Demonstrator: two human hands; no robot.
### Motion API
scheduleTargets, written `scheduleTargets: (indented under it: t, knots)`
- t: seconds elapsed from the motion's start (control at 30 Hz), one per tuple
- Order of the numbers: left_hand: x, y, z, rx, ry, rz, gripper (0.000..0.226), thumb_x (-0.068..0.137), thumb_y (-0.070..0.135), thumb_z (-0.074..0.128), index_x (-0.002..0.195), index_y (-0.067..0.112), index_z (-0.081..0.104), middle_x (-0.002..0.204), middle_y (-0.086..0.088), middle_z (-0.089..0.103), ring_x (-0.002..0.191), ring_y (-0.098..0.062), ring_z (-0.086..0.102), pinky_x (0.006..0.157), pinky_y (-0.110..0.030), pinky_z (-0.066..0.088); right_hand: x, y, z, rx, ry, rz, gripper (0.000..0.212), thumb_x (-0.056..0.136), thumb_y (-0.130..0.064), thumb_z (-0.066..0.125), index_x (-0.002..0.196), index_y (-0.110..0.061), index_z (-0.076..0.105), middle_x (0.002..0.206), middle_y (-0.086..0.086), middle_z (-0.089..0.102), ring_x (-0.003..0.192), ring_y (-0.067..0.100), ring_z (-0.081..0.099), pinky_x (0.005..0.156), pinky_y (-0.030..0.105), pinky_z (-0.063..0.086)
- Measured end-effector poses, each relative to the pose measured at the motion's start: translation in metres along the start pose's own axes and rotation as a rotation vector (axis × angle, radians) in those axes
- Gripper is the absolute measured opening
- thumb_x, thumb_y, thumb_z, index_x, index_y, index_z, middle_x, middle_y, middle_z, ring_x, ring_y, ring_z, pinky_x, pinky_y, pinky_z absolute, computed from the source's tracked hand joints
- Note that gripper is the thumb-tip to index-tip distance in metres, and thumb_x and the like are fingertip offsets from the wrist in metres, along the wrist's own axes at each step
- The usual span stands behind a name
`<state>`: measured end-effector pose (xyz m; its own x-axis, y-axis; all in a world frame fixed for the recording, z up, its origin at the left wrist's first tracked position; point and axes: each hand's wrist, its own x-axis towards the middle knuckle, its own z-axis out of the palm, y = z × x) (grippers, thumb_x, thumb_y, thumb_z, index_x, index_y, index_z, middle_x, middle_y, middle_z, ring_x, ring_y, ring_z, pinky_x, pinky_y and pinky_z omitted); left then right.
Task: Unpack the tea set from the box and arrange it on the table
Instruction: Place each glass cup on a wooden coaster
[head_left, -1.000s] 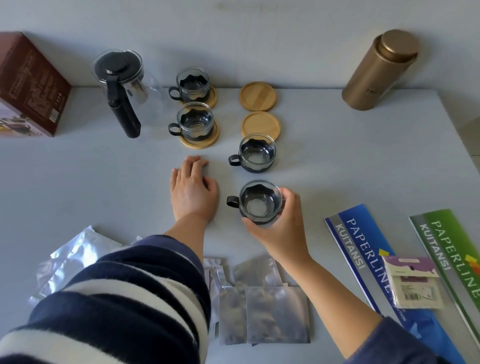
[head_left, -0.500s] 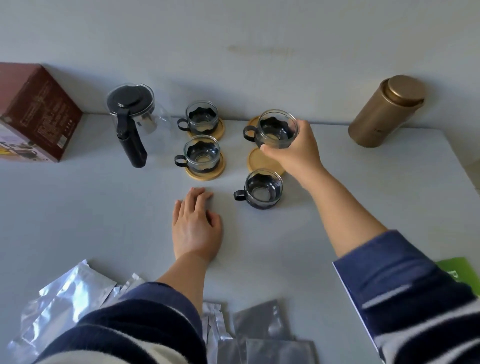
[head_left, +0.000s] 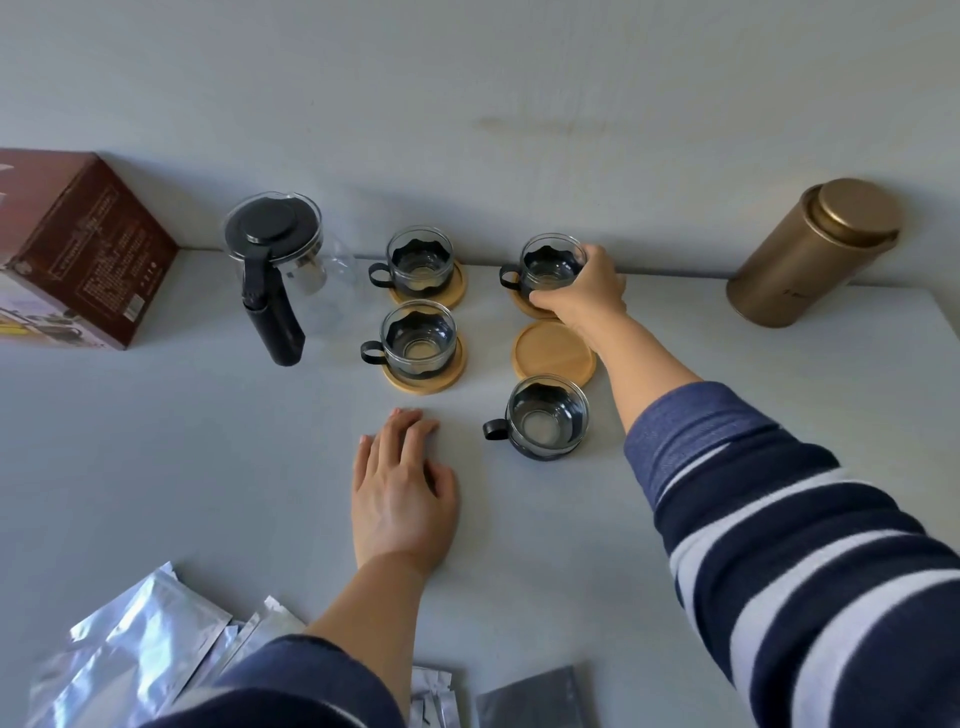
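Observation:
My right hand (head_left: 584, 293) grips a glass cup with a black holder (head_left: 545, 265), which rests on the far right wooden coaster (head_left: 527, 306). Just in front lies a bare wooden coaster (head_left: 553, 352), and nearer me a cup (head_left: 545, 418) stands directly on the table. Two more cups (head_left: 418, 257) (head_left: 415, 338) sit on coasters to the left. A glass teapot with black lid and handle (head_left: 275, 270) stands left of them. My left hand (head_left: 402, 491) lies flat on the table, fingers apart. The brown tea set box (head_left: 78, 249) is at the far left.
A gold cylindrical tin (head_left: 810, 252) stands at the back right against the wall. Silver foil pouches (head_left: 135, 654) lie at the front left, and more pouches (head_left: 530, 699) show at the bottom edge. The grey table (head_left: 156, 467) ends at the wall behind the cups.
My right hand lifted the nearest cup from in front of me, carried it to the far right coaster and set it down there. The left hand has stayed flat.

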<state>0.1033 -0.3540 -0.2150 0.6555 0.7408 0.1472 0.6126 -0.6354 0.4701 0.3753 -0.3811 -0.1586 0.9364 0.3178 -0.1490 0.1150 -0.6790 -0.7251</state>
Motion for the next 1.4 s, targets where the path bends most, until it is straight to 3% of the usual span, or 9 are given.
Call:
scheduleTargets:
  t: [0.23,0.37,0.47,0.6,0.77,0.97,1.13,1.4]
  knots:
    - [0.001,0.000,-0.001,0.000,0.004,0.004,0.040,0.081,0.019,0.046,0.119,0.019,0.058,0.130,0.004,0.051,0.129,-0.019,0.043,0.118,-0.032,0.017,-0.018,-0.011,-0.019,0.013,0.010,-0.010,0.106,0.067,-0.036,0.082,0.149,-0.020,0.016,0.147,0.005,0.028,0.138,0.027,0.025,0.110,0.046,0.032]
    - [0.000,0.001,-0.002,0.004,-0.012,0.003,0.039,0.083,0.017,0.049,0.121,0.019,0.057,0.132,0.004,0.049,0.131,-0.018,0.042,0.119,-0.032,0.015,-0.063,0.001,-0.038,0.250,0.032,-0.069,0.081,0.075,-0.039,0.075,0.142,-0.026,0.031,0.126,-0.006,0.047,0.125,0.019,0.042,0.103,0.039,0.041]
    - [0.000,0.001,-0.002,0.010,-0.018,0.004,0.039,0.084,0.017,0.050,0.122,0.019,0.056,0.133,0.004,0.049,0.133,-0.019,0.041,0.119,-0.032,0.013,-0.103,0.019,-0.037,0.322,-0.051,-0.057,0.071,0.077,-0.037,0.075,0.137,-0.026,0.040,0.125,-0.002,0.052,0.111,0.014,0.050,0.094,0.027,0.042]
    - [-0.001,0.002,-0.001,0.006,-0.004,-0.001,0.039,0.083,0.015,0.051,0.121,0.019,0.057,0.132,0.003,0.051,0.132,-0.018,0.041,0.119,-0.032,0.014,-0.149,0.046,-0.018,0.358,-0.072,-0.039,0.080,0.070,-0.043,0.080,0.137,-0.028,0.039,0.123,-0.008,0.047,0.123,0.017,0.044,0.105,0.034,0.040]
    - [-0.001,0.001,-0.001,-0.006,0.002,0.001,0.039,0.083,0.016,0.051,0.121,0.018,0.057,0.133,0.003,0.051,0.132,-0.019,0.040,0.119,-0.034,0.016,-0.181,0.060,0.008,0.251,0.071,-0.062,0.102,0.056,-0.040,0.088,0.139,-0.012,0.036,0.131,0.001,0.044,0.128,0.021,0.037,0.111,0.037,0.030]
    - [-0.001,0.002,0.000,-0.012,0.007,0.002,0.039,0.083,0.015,0.051,0.121,0.018,0.057,0.133,0.003,0.051,0.131,-0.019,0.040,0.118,-0.037,0.020,-0.184,0.061,0.028,0.222,0.259,-0.035,0.082,0.059,-0.030,0.087,0.127,-0.004,0.048,0.122,0.008,0.055,0.117,0.028,0.046,0.103,0.037,0.036]
    - [-0.002,0.002,-0.001,-0.016,-0.002,-0.008,0.039,0.084,0.016,0.050,0.122,0.019,0.057,0.134,0.004,0.050,0.132,-0.018,0.039,0.118,-0.036,0.019,-0.180,0.063,0.024,0.250,0.250,-0.048,0.073,0.058,-0.026,0.086,0.118,-0.005,0.052,0.113,0.006,0.059,0.110,0.028,0.054,0.098,0.046,0.044]
    - [-0.002,0.003,-0.003,-0.007,-0.016,-0.009,0.039,0.085,0.018,0.051,0.123,0.020,0.057,0.135,0.004,0.050,0.132,-0.018,0.040,0.117,-0.039,0.024,-0.140,0.049,0.001,0.263,0.231,-0.076,0.077,0.058,-0.037,0.083,0.122,-0.010,0.049,0.118,0.004,0.059,0.110,0.028,0.056,0.092,0.043,0.050]
